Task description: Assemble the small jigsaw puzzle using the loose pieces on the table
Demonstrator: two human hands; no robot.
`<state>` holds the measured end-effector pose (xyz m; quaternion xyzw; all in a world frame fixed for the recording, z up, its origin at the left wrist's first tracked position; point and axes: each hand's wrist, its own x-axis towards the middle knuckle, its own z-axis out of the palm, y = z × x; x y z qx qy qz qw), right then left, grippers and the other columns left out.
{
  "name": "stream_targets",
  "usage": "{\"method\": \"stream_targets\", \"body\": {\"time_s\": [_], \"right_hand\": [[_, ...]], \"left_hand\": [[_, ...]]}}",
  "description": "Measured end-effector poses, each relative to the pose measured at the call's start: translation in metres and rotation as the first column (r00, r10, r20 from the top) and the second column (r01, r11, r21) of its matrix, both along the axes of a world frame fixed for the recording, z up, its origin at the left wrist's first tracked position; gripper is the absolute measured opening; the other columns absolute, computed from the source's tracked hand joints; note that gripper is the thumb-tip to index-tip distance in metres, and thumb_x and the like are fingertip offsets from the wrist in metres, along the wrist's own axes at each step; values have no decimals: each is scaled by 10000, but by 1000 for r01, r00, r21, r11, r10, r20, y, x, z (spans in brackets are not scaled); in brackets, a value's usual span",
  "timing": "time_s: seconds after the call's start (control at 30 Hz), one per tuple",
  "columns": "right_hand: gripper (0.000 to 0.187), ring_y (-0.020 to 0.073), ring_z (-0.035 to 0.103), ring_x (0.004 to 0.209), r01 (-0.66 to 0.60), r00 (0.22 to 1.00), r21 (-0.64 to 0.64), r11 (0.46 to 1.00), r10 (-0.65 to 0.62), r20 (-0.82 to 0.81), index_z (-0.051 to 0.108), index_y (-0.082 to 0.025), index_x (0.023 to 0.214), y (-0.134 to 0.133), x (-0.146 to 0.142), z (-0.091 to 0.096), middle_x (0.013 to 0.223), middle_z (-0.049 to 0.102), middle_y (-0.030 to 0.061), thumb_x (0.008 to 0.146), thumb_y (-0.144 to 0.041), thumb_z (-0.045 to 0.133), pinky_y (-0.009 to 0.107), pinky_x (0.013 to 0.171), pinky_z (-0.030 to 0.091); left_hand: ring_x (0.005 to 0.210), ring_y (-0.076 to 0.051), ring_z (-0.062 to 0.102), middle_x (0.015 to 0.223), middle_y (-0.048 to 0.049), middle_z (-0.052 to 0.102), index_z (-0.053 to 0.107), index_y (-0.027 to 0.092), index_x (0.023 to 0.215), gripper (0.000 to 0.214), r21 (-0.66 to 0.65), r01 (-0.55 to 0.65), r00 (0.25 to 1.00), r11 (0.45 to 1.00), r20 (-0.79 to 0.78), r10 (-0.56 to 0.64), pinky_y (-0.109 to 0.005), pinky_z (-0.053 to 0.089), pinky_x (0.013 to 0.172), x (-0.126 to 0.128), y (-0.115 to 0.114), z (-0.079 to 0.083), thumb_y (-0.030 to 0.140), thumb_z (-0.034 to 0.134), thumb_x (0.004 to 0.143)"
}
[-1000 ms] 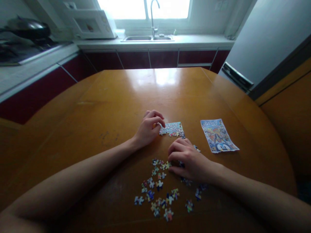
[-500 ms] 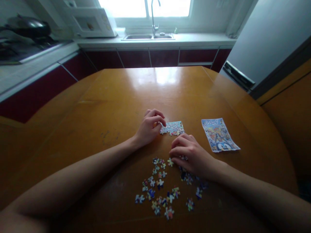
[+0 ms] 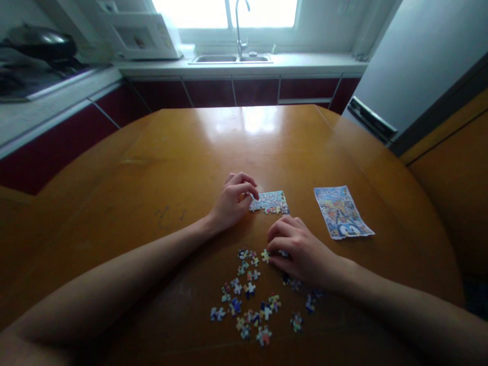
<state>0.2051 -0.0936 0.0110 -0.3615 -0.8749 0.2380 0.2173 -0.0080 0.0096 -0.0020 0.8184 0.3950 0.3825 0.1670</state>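
Observation:
A partly joined jigsaw puzzle lies flat on the table, its lower edge uneven. My left hand is at its left end, fingers bent and closed on that edge. Nearer to me, my right hand hovers low over loose puzzle pieces, fingers loosely bent and apart, covering some of them. A yellowish piece lies just left of its fingertips; no held piece shows. Several more loose pieces are scattered below. To the right is a printed picture sheet with a blue penguin-like figure.
The wooden table has a rounded edge. Behind it runs a counter with a sink, a faucet and a white microwave. A wok sits on the stove at left; a fridge stands at right.
My right hand has drawn slightly back from the joined puzzle, uncovering its lower right corner. My left hand keeps its place on the puzzle. The whole view has shifted slightly.

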Motion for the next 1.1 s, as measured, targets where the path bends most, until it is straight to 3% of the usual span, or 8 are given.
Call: {"method": "stream_targets", "body": {"time_s": [0.4, 0.8, 1.1], "right_hand": [[63, 233, 524, 1005, 15, 1000, -6, 1000, -15, -20, 701, -237, 851, 1, -1, 1, 988, 655, 45, 891, -261, 658, 393, 891, 387], [28, 235, 548, 997, 184, 980, 72, 980, -178, -89, 698, -249, 840, 27, 15, -3, 985, 669, 47, 863, -234, 698, 420, 884, 420], [45, 239, 554, 977, 273, 952, 109, 956, -252, -175, 705, -240, 867, 37, 8, 3, 970, 656, 59, 848, -199, 707, 419, 869, 454]], "left_hand": [[943, -198, 526, 916, -25, 620, 688, 220, 693, 269, -9, 8, 1000, 1000, 10, -8, -397, 423, 905, 0, 0, 2, 28, 515, 768], [965, -203, 533, 933, -26, 626, 694, 214, 696, 263, -36, 11, 1000, 999, 7, -11, -412, 431, 933, -1, 1, 0, 25, 527, 771], [970, -207, 532, 927, -27, 623, 699, 210, 696, 281, -44, 1, 999, 999, 36, 0, -414, 437, 935, -1, 2, -4, -4, 529, 759]]}}
